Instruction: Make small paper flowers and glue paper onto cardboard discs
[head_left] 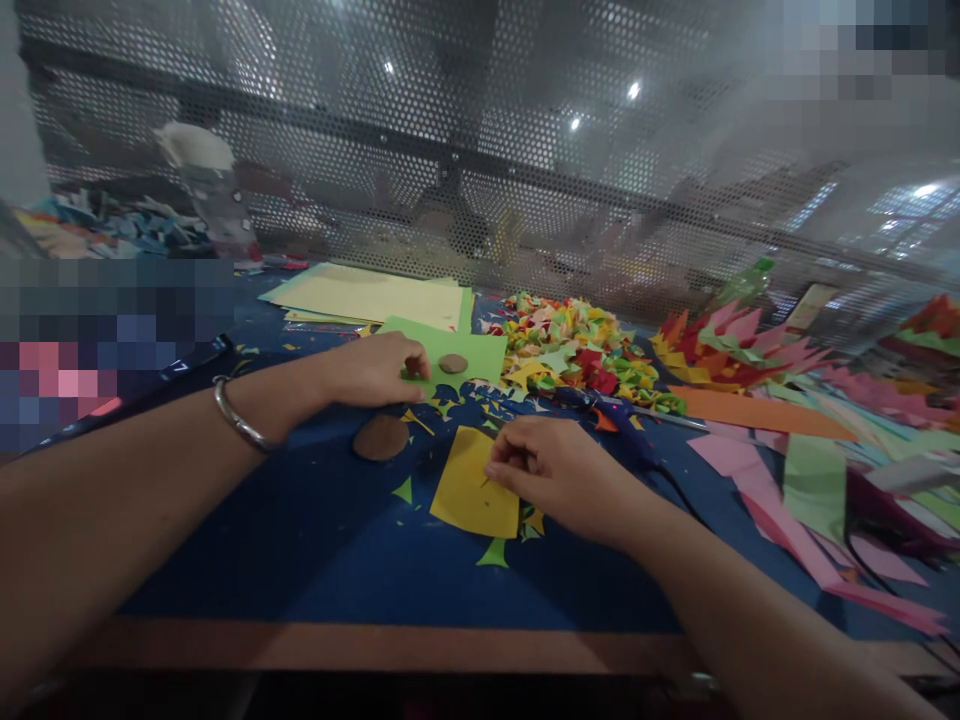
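My left hand, with a bangle on its wrist, is at the left edge of a green paper sheet. Its fingers are curled, thumb apart from them, and nothing shows between. On the green sheet rests a small brown disc. A larger brown disc lies on the blue table just below that hand. Over a yellow paper piece, my right hand has thumb and forefinger pinched together. Whatever they hold is too small to make out. Green and yellow scraps lie around both hands.
Stacked pale paper sheets lie at the back, beside a heap of coloured cuttings. A blue glue gun with a cord lies right of my right hand. Pink strips and pointed paper pieces cover the right side. Perforated metal stands behind.
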